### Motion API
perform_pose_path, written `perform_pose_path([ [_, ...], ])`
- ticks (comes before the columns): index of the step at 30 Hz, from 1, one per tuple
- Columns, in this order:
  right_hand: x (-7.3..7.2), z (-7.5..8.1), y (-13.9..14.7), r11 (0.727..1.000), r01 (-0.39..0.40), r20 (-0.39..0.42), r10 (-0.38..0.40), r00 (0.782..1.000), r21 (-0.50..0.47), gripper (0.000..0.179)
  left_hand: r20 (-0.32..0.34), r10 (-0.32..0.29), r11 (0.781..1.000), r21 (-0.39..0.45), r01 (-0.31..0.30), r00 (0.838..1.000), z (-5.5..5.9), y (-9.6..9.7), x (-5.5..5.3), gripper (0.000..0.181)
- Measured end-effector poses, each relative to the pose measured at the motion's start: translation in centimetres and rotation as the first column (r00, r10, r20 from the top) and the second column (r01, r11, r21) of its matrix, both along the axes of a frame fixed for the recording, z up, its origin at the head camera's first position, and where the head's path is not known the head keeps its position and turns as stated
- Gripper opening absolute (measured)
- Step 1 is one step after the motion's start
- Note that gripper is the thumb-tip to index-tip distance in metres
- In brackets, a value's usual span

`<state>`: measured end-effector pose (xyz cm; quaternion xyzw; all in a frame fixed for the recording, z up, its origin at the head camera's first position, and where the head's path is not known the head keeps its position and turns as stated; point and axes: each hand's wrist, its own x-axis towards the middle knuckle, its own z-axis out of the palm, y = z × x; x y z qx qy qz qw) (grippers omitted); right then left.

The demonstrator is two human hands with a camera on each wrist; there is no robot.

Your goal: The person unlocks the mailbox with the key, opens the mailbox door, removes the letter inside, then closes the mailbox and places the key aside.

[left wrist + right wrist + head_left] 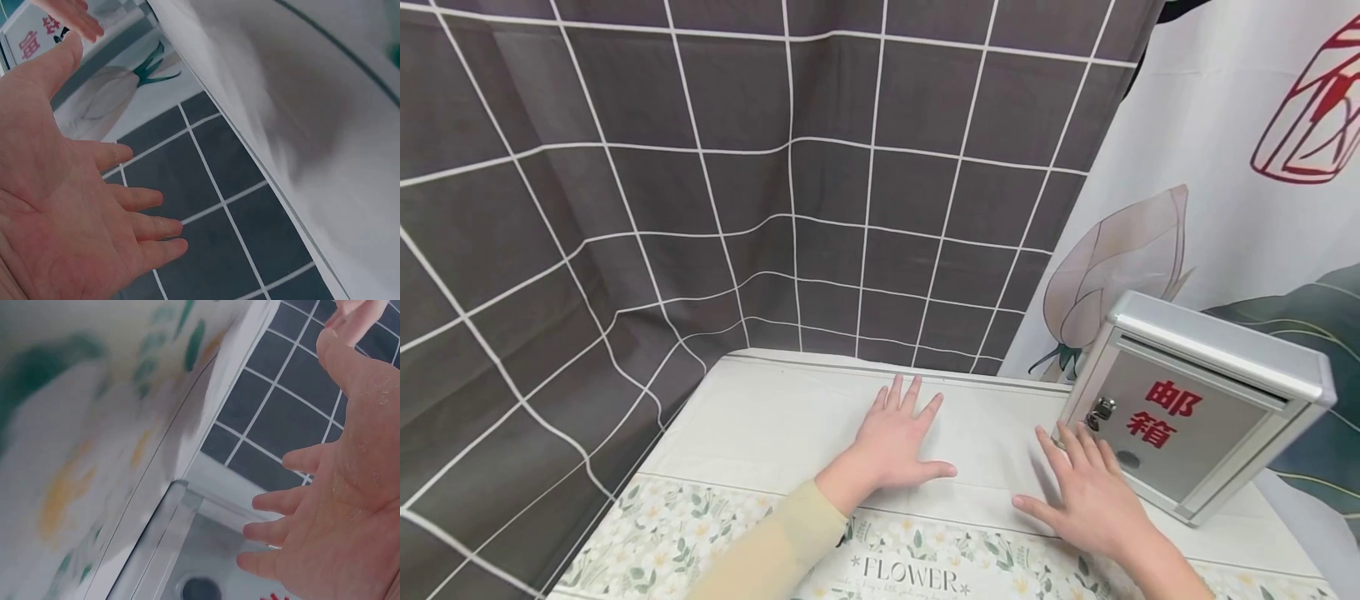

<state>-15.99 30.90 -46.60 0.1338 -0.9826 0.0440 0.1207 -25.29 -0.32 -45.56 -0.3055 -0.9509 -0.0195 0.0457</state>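
A: What do you read from there?
B: I see the left hand (895, 446) empty over the table (760, 417), fingers straight and spread; right hand (1090, 496) likewise, fingertips before the mailbox (1206, 442), contact I can't tell
A: Why is the box placed so?
B: Stands upright at table's right, front turned toward the person; I judge that puts the lock (1103, 410) within right-hand reach. Both palms free, nothing gripped

At lower right, a silver mailbox (1213, 454) with red characters stands on a white, flower-printed bench (760, 417). The left hand (891, 447) is spread over the bench at lower centre, the right hand (1096, 502) near the mailbox's lower left. A white-gridded grey curtain (831, 187) fills the upper left.
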Motion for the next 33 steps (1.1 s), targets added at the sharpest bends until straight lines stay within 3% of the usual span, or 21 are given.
perform_pose_path([
  [12,2.9,-0.6,3.9,0.999,0.026,-0.063,-0.027,0.998,-0.029,0.108,-0.039,-0.073,0.996,-0.048,0.071,0.997,0.1,4.7,-0.1,0.111],
  [17,3.8,-0.5,5.0,0.995,0.097,0.011,-0.097,0.995,-0.03,0.113,-0.05,-0.097,0.994,-0.05,0.095,0.994,-0.2,6.8,-0.3,0.111],
  [25,4.8,-0.7,6.9,0.98,0.197,0.16,-0.189,0.969,-0.035,0.124,-0.029,-0.133,0.991,-0.014,0.133,0.991,-0.5,9.3,-0.9,0.107],
  [33,6.0,-1.9,9.5,0.972,0.232,0.127,-0.227,0.966,-0.024,0.126,0.014,-0.154,0.987,0.052,0.153,0.988,-0.5,10.7,-2.0,0.104],
])
